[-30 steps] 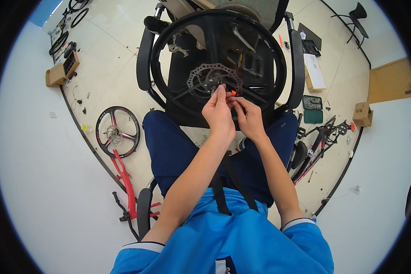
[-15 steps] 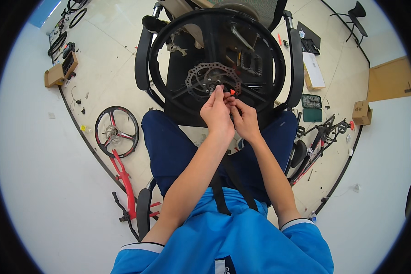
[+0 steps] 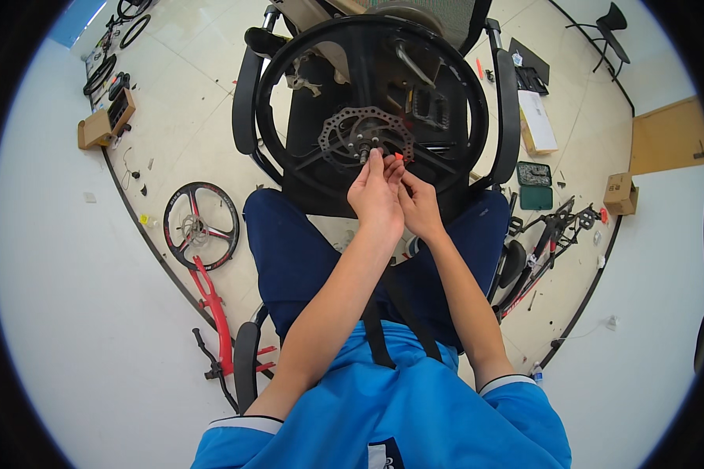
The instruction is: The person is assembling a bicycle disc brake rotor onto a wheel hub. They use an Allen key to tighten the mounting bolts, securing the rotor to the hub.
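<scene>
A black bicycle wheel [image 3: 482, 117] lies flat on the seat of a black office chair, with its hub toward me. Bolted around that hub is a perforated metal brake disc [image 3: 330, 129]. My left hand [image 3: 376, 195] is closed in a pinch at the disc's near side, fingertips close to its bolts and the axle [image 3: 364, 154]. Against it rests my right hand [image 3: 421, 207], fingers bent and pressed together. Between the fingers shows a small red-orange piece [image 3: 399, 157]; the rest of what they hold is hidden.
A black pedal [image 3: 429, 108] shows through the wheel on the seat. Chair armrests [image 3: 245, 102] flank the wheel. On the floor lie another spoked wheel [image 3: 233, 227] and red frame [image 3: 220, 320] at left, with an opened green case [image 3: 535, 197] and bike frame [image 3: 551, 234] at right.
My left hand has shifted slightly down and right, uncovering more of the axle and bolts. My right hand stays beside it, its fingers curled closer in. The wheel keeps its place.
</scene>
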Available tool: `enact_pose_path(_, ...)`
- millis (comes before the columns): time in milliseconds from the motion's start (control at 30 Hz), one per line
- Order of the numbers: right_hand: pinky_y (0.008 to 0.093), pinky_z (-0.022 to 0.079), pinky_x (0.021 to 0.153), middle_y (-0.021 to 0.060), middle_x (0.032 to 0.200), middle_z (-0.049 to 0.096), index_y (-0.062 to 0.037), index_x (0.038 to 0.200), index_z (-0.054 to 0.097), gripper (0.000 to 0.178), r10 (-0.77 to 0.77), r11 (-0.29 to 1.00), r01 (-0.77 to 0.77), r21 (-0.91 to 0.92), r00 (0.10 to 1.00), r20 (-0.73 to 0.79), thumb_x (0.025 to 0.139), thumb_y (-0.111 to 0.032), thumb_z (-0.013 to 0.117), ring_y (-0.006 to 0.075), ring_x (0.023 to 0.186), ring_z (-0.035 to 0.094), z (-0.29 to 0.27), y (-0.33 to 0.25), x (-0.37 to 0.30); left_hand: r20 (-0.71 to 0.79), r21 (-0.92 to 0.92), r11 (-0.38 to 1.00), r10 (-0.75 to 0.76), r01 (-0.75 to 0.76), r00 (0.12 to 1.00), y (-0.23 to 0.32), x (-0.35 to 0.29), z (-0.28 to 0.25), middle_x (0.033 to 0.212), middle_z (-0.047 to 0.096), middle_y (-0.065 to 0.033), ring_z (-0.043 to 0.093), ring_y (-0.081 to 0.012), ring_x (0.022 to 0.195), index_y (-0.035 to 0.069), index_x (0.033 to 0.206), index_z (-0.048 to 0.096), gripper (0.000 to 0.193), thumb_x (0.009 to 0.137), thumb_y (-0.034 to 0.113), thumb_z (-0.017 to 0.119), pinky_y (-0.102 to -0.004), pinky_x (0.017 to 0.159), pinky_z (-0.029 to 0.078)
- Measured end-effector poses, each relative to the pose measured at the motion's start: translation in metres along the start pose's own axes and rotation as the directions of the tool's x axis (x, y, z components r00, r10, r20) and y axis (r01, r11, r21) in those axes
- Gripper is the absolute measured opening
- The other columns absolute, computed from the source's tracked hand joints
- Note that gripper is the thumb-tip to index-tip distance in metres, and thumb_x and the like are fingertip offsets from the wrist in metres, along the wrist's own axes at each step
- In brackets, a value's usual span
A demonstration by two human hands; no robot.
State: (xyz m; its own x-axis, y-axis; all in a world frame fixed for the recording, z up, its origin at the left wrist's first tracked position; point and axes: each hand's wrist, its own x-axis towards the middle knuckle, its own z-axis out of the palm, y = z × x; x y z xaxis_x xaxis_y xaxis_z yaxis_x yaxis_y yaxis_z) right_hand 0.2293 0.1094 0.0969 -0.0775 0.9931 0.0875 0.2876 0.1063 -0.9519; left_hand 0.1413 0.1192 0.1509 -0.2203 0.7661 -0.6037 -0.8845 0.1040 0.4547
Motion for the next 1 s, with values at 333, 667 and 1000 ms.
enact_pose_path(333,0.0293,0.047,0.066,0.0151,0.082,0.066,0.0034,0.105,0.063,0.017,0.061,0.998,-0.062,0.005,0.994,0.090,0.095,-0.009,0.056,0.0174,0.069,0.058,-0.020,0.001,0.010,0.055,-0.034,0.999,-0.011,0.012,0.998,-0.007,0.001,0.002,0.091,0.063,-0.0084,0.062,-0.0154,0.082,-0.004,0.110,0.061,0.026,0.097,0.018,0.063,-0.0255,0.075,0.055)
enact_pose_path(667,0.0305,0.050,0.069,0.0187,0.088,0.069,0.0031,0.107,0.065,0.019,0.018,0.997,-0.015,-0.072,0.999,0.046,0.094,-0.009,0.058,0.0230,0.075,0.065,-0.020,-0.005,0.009,0.044,-0.065,0.998,0.005,-0.002,0.999,-0.007,0.004,0.000,0.089,0.063,-0.0078,0.062,-0.0142,0.080,-0.002,0.111,0.062,0.026,0.097,0.019,0.063,-0.0257,0.073,0.054)
enact_pose_path(1000,0.0323,0.050,0.067,0.0204,0.088,0.069,0.0025,0.105,0.067,0.019,0.011,0.988,0.015,-0.156,0.986,0.167,0.092,-0.009,0.058,0.0301,0.073,0.066,-0.036,-0.023,0.020,0.102,-0.006,1.000,0.030,-0.029,0.994,-0.009,0.010,-0.005,0.083,0.061,-0.0043,0.059,-0.0137,0.076,0.001,0.108,0.062,0.025,0.099,0.024,0.060,-0.0265,0.071,0.052)
